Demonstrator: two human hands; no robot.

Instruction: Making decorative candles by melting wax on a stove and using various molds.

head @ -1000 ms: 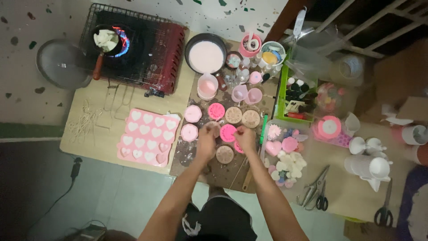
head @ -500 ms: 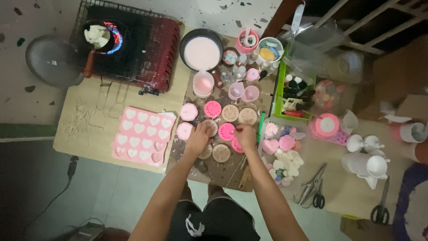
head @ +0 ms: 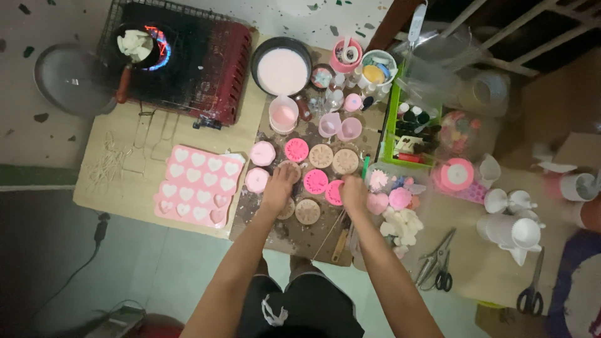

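My left hand [head: 279, 186] rests fingers down on a round beige mould in the second row of small round moulds. My right hand [head: 354, 193] lies over the edge of a pink round mould [head: 335, 192], beside a clear tray [head: 373, 172] of pink and white shaped pieces; whether it grips anything I cannot tell. Between the hands sits a pink flower-patterned mould [head: 315, 181]. A beige patterned mould [head: 307, 211] lies just below. More round moulds [head: 322, 156] line the row above.
A pink heart-shaped mould tray [head: 194, 185] lies left. A gas stove [head: 181, 59] burns with a small pot [head: 134, 45] on it. A pan of pale pink liquid [head: 282, 70], cups, a green basket [head: 395, 134], scissors [head: 438, 266] and white cups [head: 513, 231] crowd the boards.
My right hand slid right and down from the centre pink mould to the one by the clear tray. My left hand settled onto the beige mould. The view shifted slightly.
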